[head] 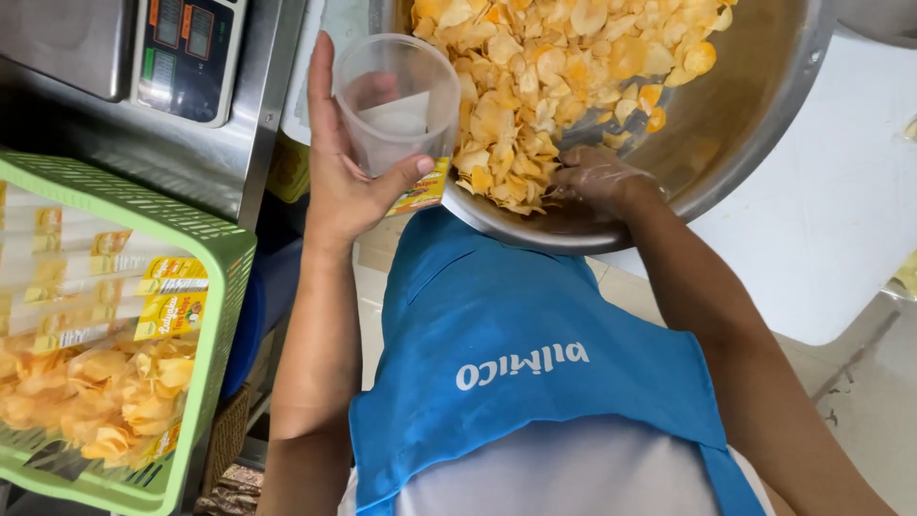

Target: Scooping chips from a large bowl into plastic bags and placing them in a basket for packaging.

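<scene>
My left hand point(344, 182) holds a clear plastic cup point(396, 96) upright, just left of a big steel bowl point(755, 105). A small yellow label point(420, 191) sticks out under the cup by my thumb. The bowl is heaped with yellow potato chips point(544, 76). My right hand point(597, 177), in a thin clear glove, reaches into the bowl's near side and rests among the chips at the pile's lower edge. I wear a blue apron point(516, 354).
A green plastic basket point(196, 382) at the left holds several sealed clear bags of chips point(105, 382) with yellow labels. A digital scale point(186, 57) stands on a steel counter point(172, 158) at the top left. A white table surface point(841, 191) lies under the bowl at the right.
</scene>
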